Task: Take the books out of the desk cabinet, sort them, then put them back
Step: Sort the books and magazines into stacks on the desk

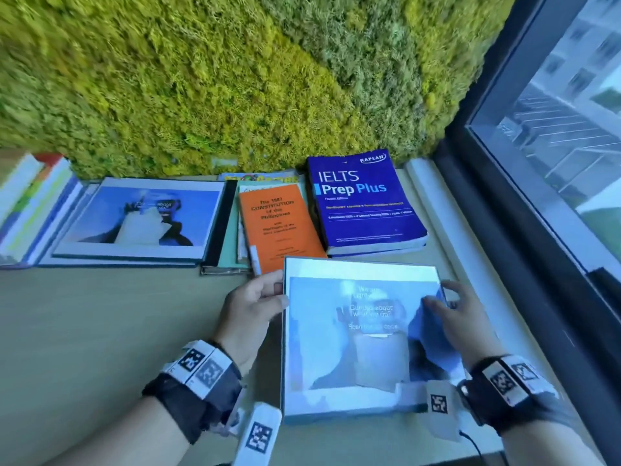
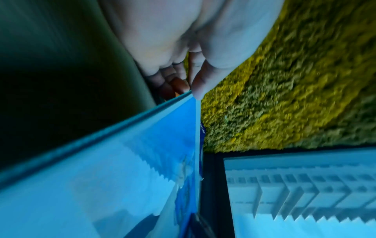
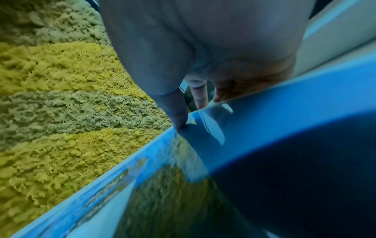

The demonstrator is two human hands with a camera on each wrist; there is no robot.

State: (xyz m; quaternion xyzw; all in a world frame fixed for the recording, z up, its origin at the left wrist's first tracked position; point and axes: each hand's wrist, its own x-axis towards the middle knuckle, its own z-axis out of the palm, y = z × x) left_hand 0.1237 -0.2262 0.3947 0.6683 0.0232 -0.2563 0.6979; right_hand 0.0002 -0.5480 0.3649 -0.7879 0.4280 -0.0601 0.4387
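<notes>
While both wrists angle inward | left hand (image 1: 250, 314), right hand (image 1: 458, 317) fingers grip blue book (image 1: 356, 334) edges

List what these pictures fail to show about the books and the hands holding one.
- Desk cabinet: in no view.
- Left hand fingers: under the held book, head view; blurred in left wrist view.
- Held book's cover text: glare and blur, head view.
- Books beneath the orange book: covered, titles unreadable.
- Stack at left: cut by frame edge.
- Right hand fingers: behind the book's edge.
</notes>
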